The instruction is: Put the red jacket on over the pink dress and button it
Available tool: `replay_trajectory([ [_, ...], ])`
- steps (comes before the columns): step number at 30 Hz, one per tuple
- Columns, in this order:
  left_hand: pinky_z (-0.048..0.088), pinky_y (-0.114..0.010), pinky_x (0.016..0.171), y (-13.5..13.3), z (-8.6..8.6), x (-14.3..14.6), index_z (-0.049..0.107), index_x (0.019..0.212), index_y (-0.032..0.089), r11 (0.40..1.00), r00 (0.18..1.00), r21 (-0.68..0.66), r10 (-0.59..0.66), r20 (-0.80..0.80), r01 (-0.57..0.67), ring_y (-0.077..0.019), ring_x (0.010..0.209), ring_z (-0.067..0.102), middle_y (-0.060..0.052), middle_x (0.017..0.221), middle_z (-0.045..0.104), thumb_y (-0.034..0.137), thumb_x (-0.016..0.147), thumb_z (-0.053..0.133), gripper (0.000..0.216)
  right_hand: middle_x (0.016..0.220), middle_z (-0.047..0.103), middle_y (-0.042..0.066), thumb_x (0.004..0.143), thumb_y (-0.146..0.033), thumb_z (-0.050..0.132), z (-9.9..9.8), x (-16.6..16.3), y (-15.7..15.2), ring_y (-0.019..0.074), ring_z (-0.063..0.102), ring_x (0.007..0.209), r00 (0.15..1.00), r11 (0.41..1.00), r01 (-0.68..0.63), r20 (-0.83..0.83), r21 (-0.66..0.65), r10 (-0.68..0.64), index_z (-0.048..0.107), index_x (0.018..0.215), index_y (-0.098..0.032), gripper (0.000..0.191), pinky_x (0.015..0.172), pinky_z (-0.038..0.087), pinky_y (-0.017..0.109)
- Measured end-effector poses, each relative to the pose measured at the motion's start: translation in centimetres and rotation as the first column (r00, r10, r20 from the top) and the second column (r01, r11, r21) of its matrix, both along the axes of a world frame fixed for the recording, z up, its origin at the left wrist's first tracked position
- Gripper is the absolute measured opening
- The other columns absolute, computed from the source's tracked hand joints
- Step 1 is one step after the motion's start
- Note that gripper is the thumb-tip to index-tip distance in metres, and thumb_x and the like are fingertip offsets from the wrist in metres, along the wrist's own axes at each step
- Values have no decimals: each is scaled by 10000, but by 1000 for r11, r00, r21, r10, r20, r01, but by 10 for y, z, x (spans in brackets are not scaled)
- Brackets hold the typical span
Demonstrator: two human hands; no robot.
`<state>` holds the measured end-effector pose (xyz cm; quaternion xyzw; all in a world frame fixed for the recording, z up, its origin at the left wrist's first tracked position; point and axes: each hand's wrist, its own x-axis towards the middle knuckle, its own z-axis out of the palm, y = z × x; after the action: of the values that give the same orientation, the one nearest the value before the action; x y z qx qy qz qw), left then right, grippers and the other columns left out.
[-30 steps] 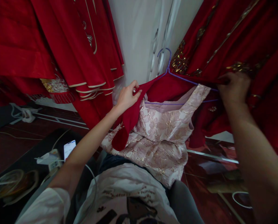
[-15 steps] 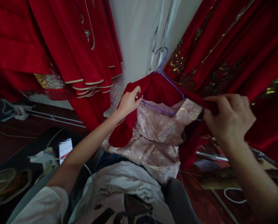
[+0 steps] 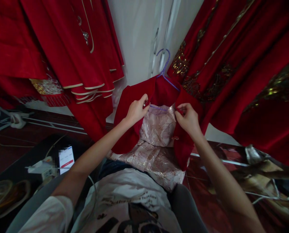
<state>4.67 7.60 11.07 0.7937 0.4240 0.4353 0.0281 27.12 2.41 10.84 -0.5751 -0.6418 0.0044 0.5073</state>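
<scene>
A red jacket (image 3: pixel 127 129) hangs over a purple hanger (image 3: pixel 164 64), its two front edges spread apart. Under it a pale pink dress with a gold pattern (image 3: pixel 156 127) shows in the gap and drapes down over my lap. My left hand (image 3: pixel 137 110) pinches the jacket's left front edge near the neckline. With thumb and fingers closed, my right hand (image 3: pixel 187 118) grips the opposite front edge beside the dress strap. The hanger's lower bar crosses behind the dress top. A small ornament (image 3: pixel 175 138) sits on the jacket's right front.
Red garments with pale trim (image 3: pixel 86 64) hang at the left, and gold-embroidered red ones (image 3: pixel 222 71) at the right. White cabinet doors (image 3: pixel 137 38) stand behind. A lit phone (image 3: pixel 66 160) and a white charger (image 3: pixel 44 168) with cables lie on a dark surface at left.
My right hand has moved inward to the left, bringing the jacket's right front over the dress strap. My left hand keeps its hold almost in place.
</scene>
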Motion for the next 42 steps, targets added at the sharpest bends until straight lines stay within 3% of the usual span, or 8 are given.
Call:
replay_trajectory([
  [4,423,-248,621,-1,-9,13,546,985,225,998,1000,-65,-7,-21,6,-156,632,597,8,715,618,163,823,555,174,859,622,49,716,-192,565,-5,-52,26,197,594,767,963,960,-269,-17,-70,269,486,871,-228,178,731,499,353],
  [6,441,-253,636,0,-14,15,546,997,229,996,1000,-91,4,19,-3,-161,652,608,8,731,630,140,820,550,199,891,612,55,724,-175,552,-9,-70,32,194,591,791,947,945,-321,-48,-59,319,476,884,-223,184,728,503,348],
  [11,502,-267,765,2,-32,11,573,1064,215,994,975,-45,-86,204,97,-153,823,643,-24,932,661,82,799,572,296,965,587,33,750,-230,605,-24,-72,28,147,597,790,877,905,-424,-252,-7,409,491,993,-221,269,652,526,274],
  [15,532,-267,788,-5,-44,12,605,1152,207,989,926,-33,-122,357,143,-144,885,640,-63,1047,632,45,790,573,399,1091,576,42,777,-242,647,-36,-66,18,149,613,950,799,856,-508,-318,97,510,489,1115,-245,373,807,560,295],
  [23,538,-224,741,-12,-46,19,579,877,185,962,730,-69,-154,666,266,-115,812,682,-13,853,691,101,772,656,155,1096,559,57,903,-352,577,-41,-68,15,145,626,945,858,906,-377,-296,192,420,609,1074,-242,206,833,576,303],
  [28,534,-221,725,-5,-44,16,599,870,181,954,761,-106,-154,630,281,-110,775,682,-10,852,711,108,757,656,146,1113,512,59,900,-376,585,-33,-70,14,127,636,891,909,936,-290,-248,201,335,696,1053,-245,230,778,599,273],
  [33,540,-233,721,1,-38,12,641,841,176,951,830,-149,-153,536,271,-114,747,676,-7,821,710,108,745,642,117,990,616,50,877,-372,620,-30,-70,17,140,660,844,923,940,-243,-241,240,300,721,1081,-247,259,747,611,279],
  [42,556,-238,716,-4,-13,8,634,845,157,941,913,-80,-295,283,329,-116,730,670,-21,817,703,189,772,626,80,1071,697,64,875,-382,612,-28,-62,14,177,685,929,933,952,-236,-229,196,278,727,1115,-230,306,823,614,326],
])
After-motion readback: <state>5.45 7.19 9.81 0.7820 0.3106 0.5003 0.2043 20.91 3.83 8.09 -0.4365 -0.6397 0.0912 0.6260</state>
